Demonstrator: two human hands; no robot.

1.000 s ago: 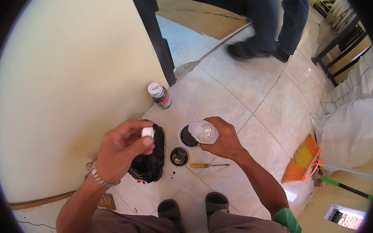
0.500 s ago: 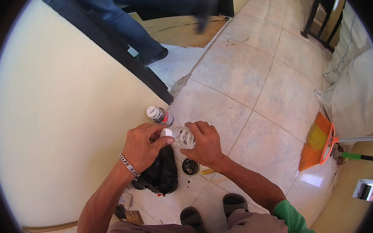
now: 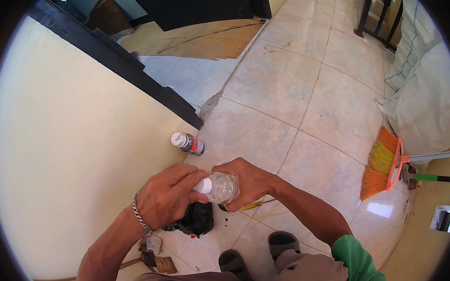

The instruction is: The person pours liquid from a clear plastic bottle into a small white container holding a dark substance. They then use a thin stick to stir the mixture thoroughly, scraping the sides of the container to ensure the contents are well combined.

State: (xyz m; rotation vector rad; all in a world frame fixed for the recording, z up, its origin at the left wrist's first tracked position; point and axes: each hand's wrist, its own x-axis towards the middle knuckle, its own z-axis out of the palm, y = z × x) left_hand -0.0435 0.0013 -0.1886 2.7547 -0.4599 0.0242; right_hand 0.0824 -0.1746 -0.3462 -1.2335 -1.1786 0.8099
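Note:
Between my hands is a clear plastic bottle (image 3: 223, 188), tilted, its neck toward the left. My right hand (image 3: 251, 181) is wrapped round its body. The fingers of my left hand (image 3: 167, 192) are closed on the white cap (image 3: 203, 186) at the neck; I cannot tell whether it is screwed tight. A dark bottle (image 3: 193, 144) with a white lid and a red patch on its label stands beyond my hands, by the wall corner. Below my left hand lies a black bag (image 3: 196, 220). A yellow-handled tool (image 3: 250, 206) and thin sticks (image 3: 267, 215) are on the floor under my right hand.
A cream wall (image 3: 77, 133) with a dark door frame (image 3: 145, 76) rises at the left. At right are an orange-and-yellow broom (image 3: 378, 165), white sacks (image 3: 424, 99) and a dark railing (image 3: 377, 25). My sandalled feet (image 3: 282, 243) rest on the tiled floor (image 3: 279, 107).
Both hands have come lower with the bottle, now partly hiding the small round container on the floor. The person's leg in the doorway has gone out of view.

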